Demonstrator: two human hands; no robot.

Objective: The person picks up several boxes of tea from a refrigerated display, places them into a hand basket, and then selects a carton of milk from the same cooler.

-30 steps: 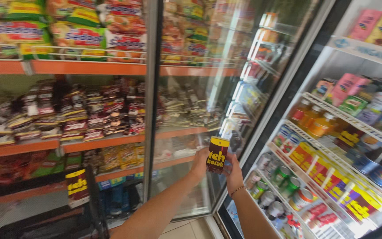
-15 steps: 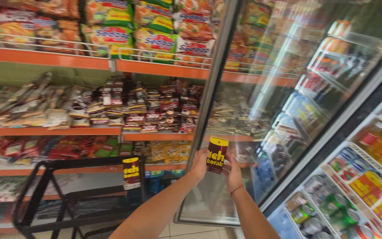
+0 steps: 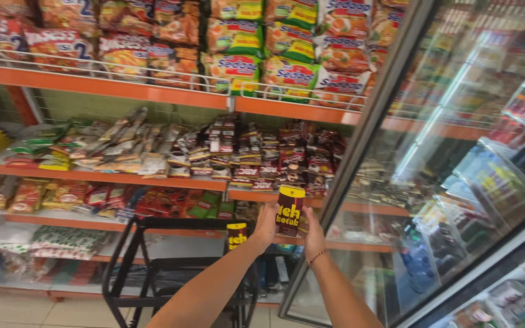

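Observation:
Both my hands hold up a small dark brown drink carton (image 3: 289,209) with yellow print, in front of the store shelves. My left hand (image 3: 267,223) grips its left side and my right hand (image 3: 312,231), with a thin bracelet at the wrist, grips its right side. A second carton of the same kind (image 3: 236,235) stands upright in a black wire cart (image 3: 153,267) just below and left of my hands.
Orange shelves (image 3: 123,88) carry noodle packets on top and snack sachets and bags below. The open glass fridge door (image 3: 457,158) stands at the right, its frame slanting across the view. Tiled floor lies at the lower left.
My view has swung left, away from the fridge's inside toward the snack shelves. The carton stays held in both hands, and the cart now sits nearer the middle.

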